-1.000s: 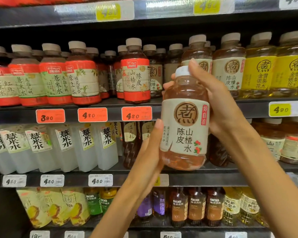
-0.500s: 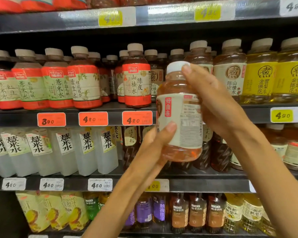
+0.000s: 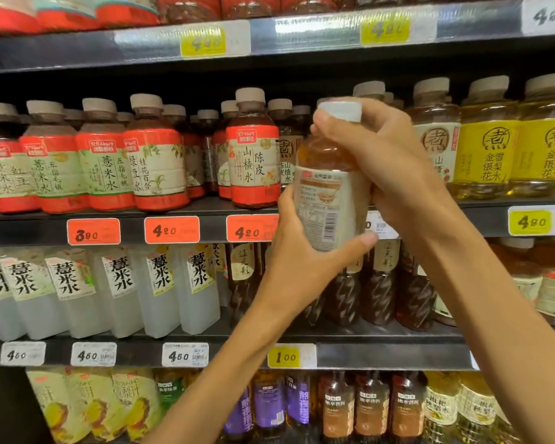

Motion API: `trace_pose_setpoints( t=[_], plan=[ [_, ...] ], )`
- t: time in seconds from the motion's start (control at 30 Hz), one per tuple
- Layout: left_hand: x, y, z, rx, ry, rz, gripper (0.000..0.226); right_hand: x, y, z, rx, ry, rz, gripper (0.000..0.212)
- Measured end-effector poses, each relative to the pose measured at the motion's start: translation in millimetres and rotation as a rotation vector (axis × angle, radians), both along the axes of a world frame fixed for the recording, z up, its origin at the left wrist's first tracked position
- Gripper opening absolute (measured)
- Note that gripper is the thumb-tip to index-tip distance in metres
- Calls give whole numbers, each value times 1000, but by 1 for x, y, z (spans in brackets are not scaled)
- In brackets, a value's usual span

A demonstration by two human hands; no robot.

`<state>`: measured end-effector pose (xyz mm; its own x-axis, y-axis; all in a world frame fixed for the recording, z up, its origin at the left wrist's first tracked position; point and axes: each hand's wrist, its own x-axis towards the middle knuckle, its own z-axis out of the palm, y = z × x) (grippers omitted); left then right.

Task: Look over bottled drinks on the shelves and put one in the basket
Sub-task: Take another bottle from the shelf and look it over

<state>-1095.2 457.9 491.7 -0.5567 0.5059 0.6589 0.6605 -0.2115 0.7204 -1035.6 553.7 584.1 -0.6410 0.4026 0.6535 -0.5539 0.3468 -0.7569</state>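
I hold an amber drink bottle with a white cap and a cream label upright in front of the middle shelf. Its back faces me, showing the barcode and nutrition print. My left hand cups the bottle's base from below and the left. My right hand wraps the neck and upper body from the right, fingers reaching the cap. No basket is in view.
The middle shelf carries rows of red-labelled bottles on the left and yellow-labelled bottles on the right. Below stand white cartons and dark bottles. The lowest shelf holds juice, purple and brown bottles. Price tags line the shelf edges.
The bottle has been turned from its front label to its back label and raised a little. My left hand moved under its base; the view shifted slightly upward.
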Motion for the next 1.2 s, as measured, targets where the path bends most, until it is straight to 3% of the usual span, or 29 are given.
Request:
trace_pose_setpoints(
  t=[0.23, 0.33, 0.43, 0.6, 0.77, 1.07, 1.2],
  plan=[
    [-19, -10, 14, 76, -127, -147, 63, -5, 13, 10, 102, -48, 212, 34],
    [-24, -13, 18, 42, -232, -299, 69, -13, 13, 13, 86, -46, 323, 36],
    [-27, -11, 21, 49, -263, -325, 70, -18, 13, 18, 56, 65, 309, 33],
    [-37, -8, 29, 183, -32, 17, 67, -22, 16, 20, -1, 278, 142, 26],
    [-37, 10, 20, 18, 229, 256, 87, -39, 18, 12, 94, 327, -39, 26],
    [-45, 27, 15, 12, 284, 466, 92, -61, 34, 17, 285, 264, -121, 25],
    [-47, 28, 20, -3, 330, 528, 90, -64, 40, 13, 320, 337, -185, 31]
  ],
)
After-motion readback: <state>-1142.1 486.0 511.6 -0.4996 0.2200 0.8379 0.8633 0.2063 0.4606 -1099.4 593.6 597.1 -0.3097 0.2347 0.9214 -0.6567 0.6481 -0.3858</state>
